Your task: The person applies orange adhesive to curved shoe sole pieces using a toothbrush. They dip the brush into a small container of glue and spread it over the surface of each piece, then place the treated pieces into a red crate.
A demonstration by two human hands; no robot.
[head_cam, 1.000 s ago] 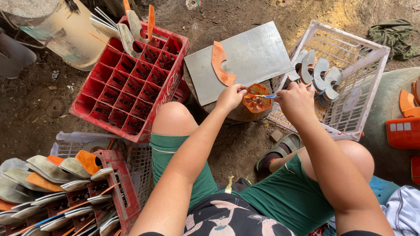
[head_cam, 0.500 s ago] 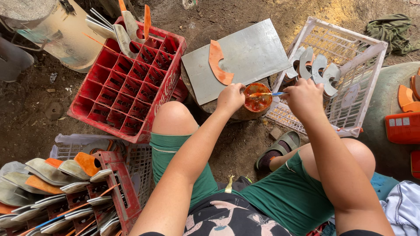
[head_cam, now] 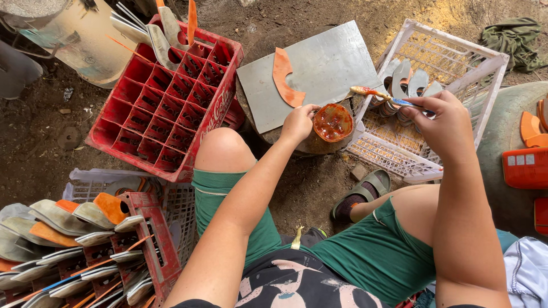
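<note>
My left hand [head_cam: 298,121] grips the rim of a small bowl of orange-red paint [head_cam: 333,122] that rests on a round stump. My right hand [head_cam: 440,121] holds a thin brush [head_cam: 381,96] with an orange-coated tip, lifted above and to the right of the bowl. Just behind the bowl a grey metal sheet [head_cam: 319,71] lies flat, and a curved orange-painted piece [head_cam: 284,77] rests on its left part.
A red bottle crate [head_cam: 165,108] with a few blades stands at left. A white plastic crate [head_cam: 451,74] at right holds several grey curved pieces. At lower left more crates [head_cam: 142,228] hold several grey and orange pieces. Orange blocks [head_cam: 528,162] lie far right.
My right hand has lifted the brush out of the paint bowl and moved it up and to the right. My left hand stays on the bowl.
</note>
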